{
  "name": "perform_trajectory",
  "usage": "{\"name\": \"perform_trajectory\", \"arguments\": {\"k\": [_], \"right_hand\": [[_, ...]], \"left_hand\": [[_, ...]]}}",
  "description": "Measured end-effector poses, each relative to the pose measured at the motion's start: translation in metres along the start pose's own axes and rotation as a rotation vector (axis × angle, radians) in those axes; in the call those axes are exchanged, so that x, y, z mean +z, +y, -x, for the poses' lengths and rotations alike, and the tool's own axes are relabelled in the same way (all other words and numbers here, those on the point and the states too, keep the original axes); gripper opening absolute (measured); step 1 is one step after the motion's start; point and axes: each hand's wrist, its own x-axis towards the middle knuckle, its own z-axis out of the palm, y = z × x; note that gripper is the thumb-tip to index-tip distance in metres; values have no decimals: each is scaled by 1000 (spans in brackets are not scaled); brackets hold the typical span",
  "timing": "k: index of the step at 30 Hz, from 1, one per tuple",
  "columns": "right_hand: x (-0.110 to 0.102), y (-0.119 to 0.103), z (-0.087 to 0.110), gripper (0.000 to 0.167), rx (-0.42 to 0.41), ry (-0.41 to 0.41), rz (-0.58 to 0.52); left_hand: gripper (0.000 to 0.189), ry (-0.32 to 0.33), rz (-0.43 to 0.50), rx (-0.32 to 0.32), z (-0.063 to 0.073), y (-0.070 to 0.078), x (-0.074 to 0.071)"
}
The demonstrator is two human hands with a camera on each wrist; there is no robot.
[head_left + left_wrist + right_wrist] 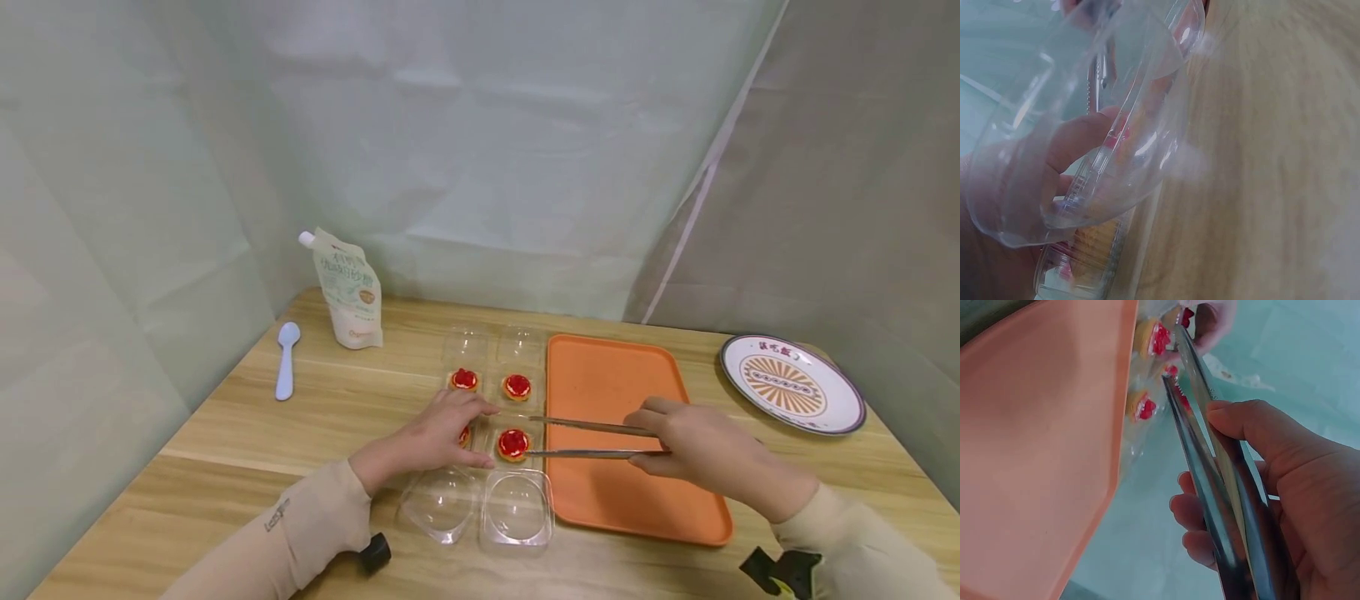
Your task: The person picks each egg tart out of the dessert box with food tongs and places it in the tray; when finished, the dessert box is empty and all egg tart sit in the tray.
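Note:
My right hand (712, 454) grips a pair of metal tongs (600, 454), arms spread apart. One tong tip is right at the red-topped tart (513, 444) in the near right clear plastic box; the other lies farther back. My left hand (438, 427) spans the near left plastic box, index finger and thumb at opposite sides of its base, partly hiding the tart (464, 436) inside. That box's clear lid (441, 502) stands open toward me and covers part of the hand in the left wrist view. Two more tarts sit behind, the left one (464, 380) and the right one (517, 387).
An orange tray (637, 508) lies right of the boxes, under the tongs and right hand. Farther right is a patterned white plate (791, 385). A spouted pouch (348, 292) stands at the back left, with a light blue spoon (286, 360) nearby. Curtains surround the wooden table (225, 450).

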Motion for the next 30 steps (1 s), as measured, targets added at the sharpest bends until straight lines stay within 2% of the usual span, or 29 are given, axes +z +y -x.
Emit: {"name": "perform_trajectory", "arguments": {"k": [9, 16, 21, 30], "right_hand": [[0, -10, -16, 29, 7, -57, 51], [-2, -20, -30, 30, 34, -145, 75], [-2, -23, -36, 23, 5, -146, 74], [0, -24, -38, 21, -6, -164, 96]], "left_hand": [[70, -3, -4, 5, 0, 0, 1], [70, 11, -3, 12, 1, 0, 0], [69, 21, -3, 17, 0, -1, 1], [69, 13, 0, 12, 0, -1, 1]]}}
